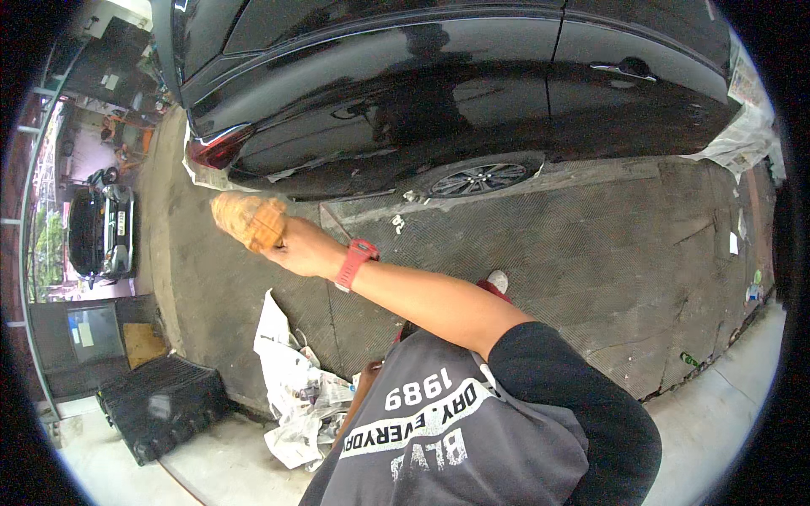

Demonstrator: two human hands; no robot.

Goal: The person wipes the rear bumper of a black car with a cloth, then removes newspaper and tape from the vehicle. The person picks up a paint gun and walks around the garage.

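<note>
A: ok where's the tan bundle (249, 221) at?

B: Out in the right hand (308, 250), which is grasping its near end. Long axis slants up-left, roughly in line with the forearm (430, 295). In view it sits just below the car's (354, 110) tail light (221, 148). Can't tell if they touch.

A: And the left hand?

B: Just a bit of left arm (359, 393) beside the shirt (498, 438), so can't tell if it's gripping anything. Right's way nearer.

A: Any writing?

B: Upside-down lettering on the shirt, a plate (121, 223) on the far car (99, 240). Print on the newspaper (274, 346) is too tiny. No label I can spot on the bundle.
</note>
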